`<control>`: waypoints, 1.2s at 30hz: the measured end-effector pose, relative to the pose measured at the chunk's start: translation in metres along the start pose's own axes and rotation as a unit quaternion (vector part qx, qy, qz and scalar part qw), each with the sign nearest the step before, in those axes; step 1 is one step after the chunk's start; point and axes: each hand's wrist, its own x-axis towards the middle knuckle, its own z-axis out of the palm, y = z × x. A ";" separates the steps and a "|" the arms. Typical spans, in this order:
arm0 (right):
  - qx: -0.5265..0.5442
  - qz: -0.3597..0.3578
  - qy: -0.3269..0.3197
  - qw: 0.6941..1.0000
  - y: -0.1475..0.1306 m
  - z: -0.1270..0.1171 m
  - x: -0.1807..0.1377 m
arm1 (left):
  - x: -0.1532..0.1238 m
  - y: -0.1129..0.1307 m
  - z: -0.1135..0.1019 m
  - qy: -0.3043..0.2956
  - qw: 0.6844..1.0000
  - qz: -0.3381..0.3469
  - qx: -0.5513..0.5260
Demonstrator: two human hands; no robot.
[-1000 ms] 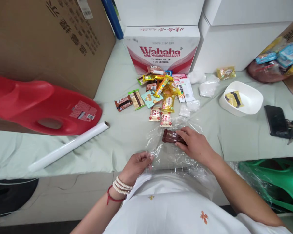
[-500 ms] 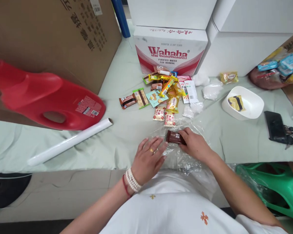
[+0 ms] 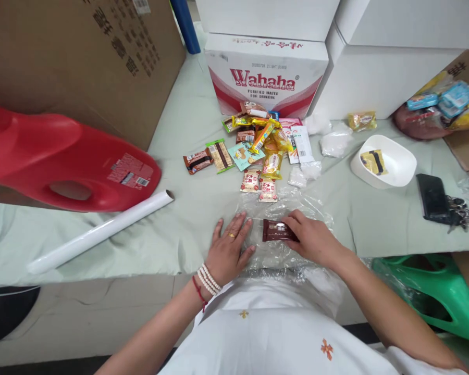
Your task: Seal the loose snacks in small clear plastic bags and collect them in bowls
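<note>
in the head view, clear film lies spread on the bench, probably as a base for the brown packet, which is on or just above it. beyond the film sits the snack pile. the left hand rests palm down, fingers spread, at the film's left edge, perhaps steadying it; the right hand pinches the packet's right end.

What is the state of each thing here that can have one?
Brown packet: held, one end covered
Right hand: closed on brown packet
Left hand: open, palm down
Film: spread out, wrinkled
Bowl: upright, uncovered, holding yellow packet
White tube: lying down
Wahaha box: upright
</note>
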 end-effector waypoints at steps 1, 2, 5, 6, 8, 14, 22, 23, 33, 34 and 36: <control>0.000 -0.002 -0.006 1.000 -0.001 0.002 0.000 | -0.004 -0.001 -0.002 0.037 0.999 0.006 -0.004; 0.007 -0.006 -0.004 1.000 0.001 0.004 -0.003 | -0.009 -0.003 -0.005 0.076 0.997 0.027 -0.011; 0.069 -0.064 0.050 0.994 0.017 0.013 -0.030 | -0.027 -0.009 -0.015 0.102 0.980 0.158 -0.073; 0.087 -0.094 0.069 0.989 0.024 0.018 -0.043 | -0.032 -0.012 -0.018 0.071 0.972 0.200 -0.097; 0.086 -0.139 0.094 0.982 0.037 0.032 -0.071 | -0.038 -0.017 -0.020 -0.013 0.965 0.234 -0.118; 0.015 -0.136 0.186 0.973 0.050 0.083 -0.102 | -0.029 -0.020 -0.015 -0.047 0.977 0.186 -0.091; 0.199 -0.042 0.162 0.966 0.066 0.021 -0.056 | 0.040 -0.026 -0.030 -0.039 0.976 -0.055 -0.207; 0.184 -0.005 0.148 0.972 0.070 0.014 -0.047 | 0.050 -0.028 -0.027 -0.027 0.982 -0.079 -0.172; -0.039 0.011 0.175 0.984 0.054 -0.043 0.045 | 0.060 -0.014 -0.031 0.206 0.968 -0.141 0.040; -0.046 0.005 0.153 0.987 0.050 -0.041 0.057 | 0.055 -0.005 -0.033 0.204 0.972 -0.108 0.036; -0.061 0.016 0.112 0.992 0.044 -0.032 0.078 | 0.048 0.017 -0.030 0.138 0.990 -0.003 0.013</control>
